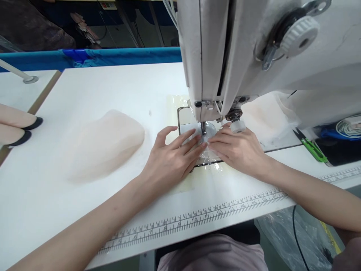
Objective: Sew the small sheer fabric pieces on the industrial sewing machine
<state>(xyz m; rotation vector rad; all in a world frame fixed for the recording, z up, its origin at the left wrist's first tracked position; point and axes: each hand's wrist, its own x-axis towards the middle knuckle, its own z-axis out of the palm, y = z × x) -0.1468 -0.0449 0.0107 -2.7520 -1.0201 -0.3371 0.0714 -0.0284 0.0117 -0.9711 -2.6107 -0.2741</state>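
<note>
My left hand [176, 154] lies spread, palm down, on the sewing machine's bed plate [184, 119], its fingertips just left of the presser foot [203, 129]. On the other side of the foot is my right hand [237, 148], its fingers drawn together and pointing at the needle area. Whatever is pinched there is too small or too sheer to make out. Clear, shiny film [210, 155] shows on the plate below the fingertips. Left of my hands, a sheer beige cup-shaped fabric piece [113, 141] rests on the white table.
The sewing machine head [214, 49] rises over my hands. Right of it lie more sheer fabric [263, 116], green thread snips [313, 146] and a dark tray-like thing [338, 146] with cables. A printed ruler [194, 222] follows the front edge. Black-edged beige pieces [17, 128] lie left.
</note>
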